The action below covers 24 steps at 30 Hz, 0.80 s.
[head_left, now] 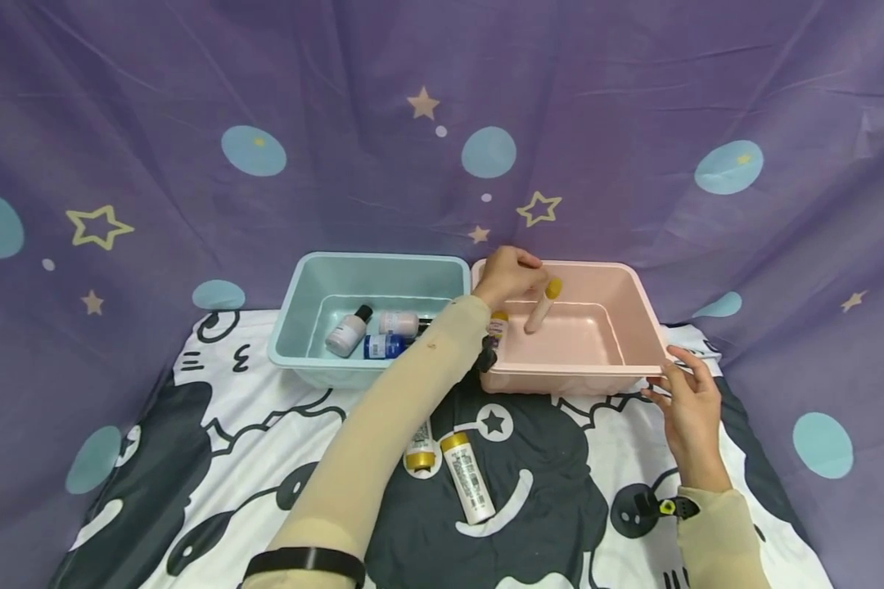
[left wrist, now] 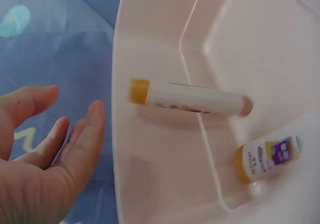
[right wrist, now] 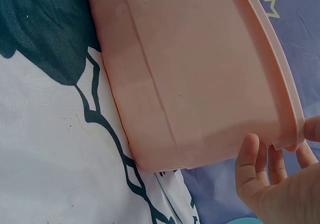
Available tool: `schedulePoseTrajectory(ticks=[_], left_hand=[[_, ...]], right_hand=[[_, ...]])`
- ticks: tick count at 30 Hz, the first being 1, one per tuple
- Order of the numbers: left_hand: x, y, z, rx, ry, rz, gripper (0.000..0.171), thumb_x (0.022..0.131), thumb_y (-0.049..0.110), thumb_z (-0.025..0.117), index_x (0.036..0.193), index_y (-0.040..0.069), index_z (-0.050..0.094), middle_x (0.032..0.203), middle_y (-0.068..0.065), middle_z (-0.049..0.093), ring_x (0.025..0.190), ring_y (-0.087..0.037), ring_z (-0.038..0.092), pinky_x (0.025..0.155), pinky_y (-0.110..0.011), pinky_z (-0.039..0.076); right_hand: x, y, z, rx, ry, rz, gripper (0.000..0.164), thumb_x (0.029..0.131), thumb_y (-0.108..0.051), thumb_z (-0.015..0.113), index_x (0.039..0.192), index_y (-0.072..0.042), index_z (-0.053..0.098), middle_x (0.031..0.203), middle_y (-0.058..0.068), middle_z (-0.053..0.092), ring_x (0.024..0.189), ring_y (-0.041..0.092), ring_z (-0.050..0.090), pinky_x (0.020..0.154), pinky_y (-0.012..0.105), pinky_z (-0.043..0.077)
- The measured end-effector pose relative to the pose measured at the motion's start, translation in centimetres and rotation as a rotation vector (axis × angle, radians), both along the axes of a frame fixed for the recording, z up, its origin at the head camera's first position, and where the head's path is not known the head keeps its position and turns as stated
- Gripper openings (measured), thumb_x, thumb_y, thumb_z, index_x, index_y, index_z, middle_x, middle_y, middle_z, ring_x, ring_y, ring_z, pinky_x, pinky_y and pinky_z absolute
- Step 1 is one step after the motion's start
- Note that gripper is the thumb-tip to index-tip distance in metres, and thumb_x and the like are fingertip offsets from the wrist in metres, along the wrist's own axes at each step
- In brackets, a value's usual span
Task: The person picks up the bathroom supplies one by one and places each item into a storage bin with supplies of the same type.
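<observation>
Yellow-capped tube [left wrist: 195, 98] inside pink bin [right wrist: 185, 74], hidden from right wrist

Into the pink box [left wrist: 280, 44] now, spotting a purple-and-yellow label [left wrist: 280, 153] on the lower tube [left wrist: 251, 163], printed with characters but too blurred to read! Catching smudged dark print along the tilted tube [left wrist: 192, 99], also unreadable. Over to the blue box [head_left: 361, 278], finding labels on the dark-blue bottle [head_left: 385, 347] and the black-capped bottle [head_left: 348, 334], printed far too small. Down on the cloth [head_left: 191, 491], meeting rows of tiny, illegible print on the gold-ended tube [head_left: 470, 481], and, boldly black, a mark [head_left: 241, 357] shaped like a 3!
</observation>
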<state>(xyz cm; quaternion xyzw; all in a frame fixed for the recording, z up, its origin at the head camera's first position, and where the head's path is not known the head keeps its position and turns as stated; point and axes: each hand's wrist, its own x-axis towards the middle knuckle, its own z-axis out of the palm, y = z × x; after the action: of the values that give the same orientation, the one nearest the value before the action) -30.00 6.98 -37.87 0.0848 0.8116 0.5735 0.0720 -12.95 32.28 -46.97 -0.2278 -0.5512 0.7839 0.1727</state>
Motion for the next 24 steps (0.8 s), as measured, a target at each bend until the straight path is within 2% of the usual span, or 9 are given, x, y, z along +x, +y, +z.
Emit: schedulePoseTrajectory(ticks=[3,6,13,19,24], left_hand=[[1.1,-1.2,0.5,0.072,0.016,0.000,0.020,0.085,0.008,0.076,0.103,0.001,0.075,0.090,-0.004,0.072,0.078,-0.017,0.069,0.067,-0.024,0.059],[2.6,-2.8,1.1,0.165,0.024,-0.006,0.026,0.087,0.008,0.076,0.110,-0.001,0.072,0.096,-0.007,0.072,0.081,-0.021,0.071,0.067,-0.029,0.061],[7.1,-8.1,1.7,0.221,0.126,-0.002,0.031,0.088,0.013,0.078,0.117,0.003,0.070,0.109,-0.010,0.070,0.087,-0.020,0.072,0.072,-0.031,0.061],[11.2,-12.3,1.1,0.174,0.208,0.022,0.033,0.090,0.020,0.077,0.121,0.010,0.070,0.117,-0.006,0.069,0.095,-0.016,0.071,0.078,-0.033,0.060],[14.1,-14.9,-0.3,0.103,0.261,0.061,0.033,0.091,0.024,0.077,0.122,0.015,0.070,0.118,0.000,0.069,0.100,-0.013,0.068,0.082,-0.033,0.058]], right_hand=[[0.0,-0.1,0.1,0.001,-0.004,0.004,0.035,0.096,-0.010,0.070,0.130,-0.008,0.062,0.106,0.011,0.062,0.077,0.018,0.066,0.058,0.030,0.060],[0.0,-0.2,0.1,0.001,-0.004,-0.001,0.035,0.096,-0.010,0.069,0.130,-0.008,0.062,0.106,0.011,0.061,0.076,0.018,0.066,0.057,0.029,0.059],[0.2,-0.2,0.1,0.005,-0.012,0.001,0.035,0.096,-0.013,0.069,0.130,-0.010,0.062,0.109,0.010,0.060,0.078,0.018,0.065,0.056,0.029,0.059],[0.3,-0.2,0.0,-0.009,-0.009,0.009,0.036,0.097,-0.012,0.068,0.132,-0.010,0.061,0.111,0.010,0.059,0.078,0.019,0.065,0.057,0.029,0.059],[0.2,-0.3,-0.1,-0.014,-0.004,0.001,0.035,0.097,-0.011,0.068,0.132,-0.010,0.061,0.111,0.011,0.060,0.077,0.019,0.066,0.056,0.029,0.059]])
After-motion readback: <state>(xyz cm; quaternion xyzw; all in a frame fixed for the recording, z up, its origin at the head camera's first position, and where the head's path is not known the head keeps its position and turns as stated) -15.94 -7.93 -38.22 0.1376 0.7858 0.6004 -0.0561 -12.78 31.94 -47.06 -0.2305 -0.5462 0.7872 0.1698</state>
